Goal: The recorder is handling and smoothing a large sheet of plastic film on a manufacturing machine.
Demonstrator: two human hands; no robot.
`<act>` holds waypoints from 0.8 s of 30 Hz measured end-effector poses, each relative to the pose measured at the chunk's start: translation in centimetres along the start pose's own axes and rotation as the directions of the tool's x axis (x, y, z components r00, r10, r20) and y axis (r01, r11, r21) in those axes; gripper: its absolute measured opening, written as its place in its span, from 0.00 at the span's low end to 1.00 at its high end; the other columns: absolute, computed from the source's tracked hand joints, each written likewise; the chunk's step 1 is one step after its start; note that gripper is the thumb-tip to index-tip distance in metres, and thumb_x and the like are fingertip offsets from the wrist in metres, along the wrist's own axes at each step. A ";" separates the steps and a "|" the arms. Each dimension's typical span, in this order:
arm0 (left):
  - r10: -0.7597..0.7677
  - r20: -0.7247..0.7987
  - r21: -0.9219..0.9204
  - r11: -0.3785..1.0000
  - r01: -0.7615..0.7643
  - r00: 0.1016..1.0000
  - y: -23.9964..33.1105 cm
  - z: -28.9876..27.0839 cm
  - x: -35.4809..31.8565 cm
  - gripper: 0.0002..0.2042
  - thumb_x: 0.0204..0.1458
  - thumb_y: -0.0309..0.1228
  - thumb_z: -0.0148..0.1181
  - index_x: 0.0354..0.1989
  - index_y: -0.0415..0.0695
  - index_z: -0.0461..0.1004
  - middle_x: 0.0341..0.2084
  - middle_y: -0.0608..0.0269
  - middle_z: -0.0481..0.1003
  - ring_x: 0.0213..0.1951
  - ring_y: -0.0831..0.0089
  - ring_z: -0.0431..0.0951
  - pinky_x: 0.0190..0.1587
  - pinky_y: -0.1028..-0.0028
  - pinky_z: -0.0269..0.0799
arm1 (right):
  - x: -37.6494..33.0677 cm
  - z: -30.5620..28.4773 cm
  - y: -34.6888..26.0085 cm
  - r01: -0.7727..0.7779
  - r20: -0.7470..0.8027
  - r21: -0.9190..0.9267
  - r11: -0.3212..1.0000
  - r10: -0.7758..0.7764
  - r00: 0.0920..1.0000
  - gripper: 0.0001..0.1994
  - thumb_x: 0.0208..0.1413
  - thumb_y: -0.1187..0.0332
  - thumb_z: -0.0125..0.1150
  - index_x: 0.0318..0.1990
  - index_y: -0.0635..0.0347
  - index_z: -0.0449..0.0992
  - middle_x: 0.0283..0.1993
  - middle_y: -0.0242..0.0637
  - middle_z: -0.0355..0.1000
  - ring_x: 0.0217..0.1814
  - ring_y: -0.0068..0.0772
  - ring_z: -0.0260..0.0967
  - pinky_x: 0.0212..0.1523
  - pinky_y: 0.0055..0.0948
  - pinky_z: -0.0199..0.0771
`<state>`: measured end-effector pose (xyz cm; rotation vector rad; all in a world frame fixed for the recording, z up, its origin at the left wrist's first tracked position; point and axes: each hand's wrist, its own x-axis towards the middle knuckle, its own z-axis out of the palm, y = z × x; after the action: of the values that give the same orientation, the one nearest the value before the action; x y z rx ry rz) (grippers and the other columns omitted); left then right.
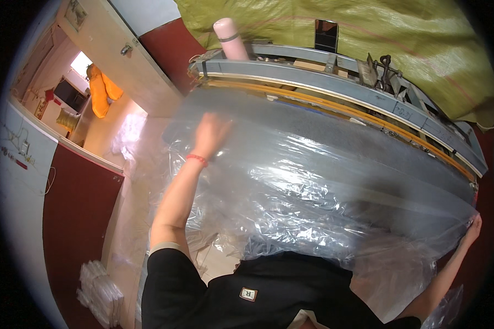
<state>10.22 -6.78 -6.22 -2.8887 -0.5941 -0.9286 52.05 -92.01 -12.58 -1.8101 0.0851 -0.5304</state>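
Observation:
A large sheet of clear plastic film (296, 175) is spread over the grey work surface (335, 118) in front of me, wrinkled and shiny toward my body. Over its left part is my left hand (211, 134), a red bracelet on the wrist; motion smears its fingers, and I cannot tell whether it touches the film. At the far right, my right hand (471, 227) is closed on the film's corner, with the film drawn taut toward it. Loose folds of film hang down at the near side.
Along the back runs a long grey metal frame (340, 82) with orange strips below it. A pink bottle (230, 39) and a dark phone-like slab (326, 36) stand there, against a yellow-green sheet (400, 49). An open door (121, 52) is at left; bundled plastic (100, 293) lies lower left.

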 end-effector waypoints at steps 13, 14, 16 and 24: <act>-0.035 0.148 -0.259 0.963 0.073 0.988 3.1 1.3 0.5 0.06 0.40 0.27 0.59 0.25 0.39 0.70 0.25 0.56 0.70 0.34 0.62 0.69 0.37 0.70 0.65 | -2.8 -12.2 1.2 0.051 -0.127 -0.085 0.995 -0.062 0.990 0.15 0.55 0.62 0.50 0.44 0.63 0.70 0.42 0.32 0.68 0.44 0.25 0.63 0.48 0.24 0.60; 0.017 0.125 -0.252 0.968 0.015 0.992 2.8 1.4 0.9 0.05 0.40 0.27 0.59 0.25 0.40 0.70 0.25 0.57 0.70 0.34 0.62 0.69 0.38 0.71 0.65 | -1.5 -12.9 3.3 0.031 -0.145 -0.078 0.997 -0.042 0.989 0.15 0.55 0.62 0.49 0.44 0.64 0.70 0.41 0.33 0.68 0.43 0.25 0.63 0.47 0.25 0.61; 0.019 0.028 -0.290 0.957 -0.010 0.999 4.1 1.4 2.7 0.05 0.42 0.27 0.57 0.26 0.41 0.71 0.26 0.58 0.71 0.34 0.63 0.69 0.40 0.72 0.64 | 1.7 -15.3 6.0 -0.015 -0.156 -0.029 0.999 0.011 0.988 0.15 0.54 0.63 0.50 0.44 0.64 0.70 0.40 0.34 0.69 0.43 0.26 0.65 0.46 0.25 0.63; -0.520 -0.158 -0.906 0.415 0.087 0.839 11.5 -5.6 12.7 0.08 0.55 0.34 0.43 0.27 0.45 0.65 0.20 0.76 0.60 0.23 0.87 0.57 0.26 0.85 0.54 | 4.5 -1.1 -1.7 0.108 -0.324 -0.720 0.685 -0.469 0.822 0.14 0.53 0.61 0.45 0.33 0.62 0.73 0.34 0.44 0.71 0.39 0.40 0.68 0.42 0.33 0.65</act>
<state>20.98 -13.97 6.38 -3.1362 -0.8059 -2.5437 55.34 -93.91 -9.38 -2.3786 0.3771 -1.3419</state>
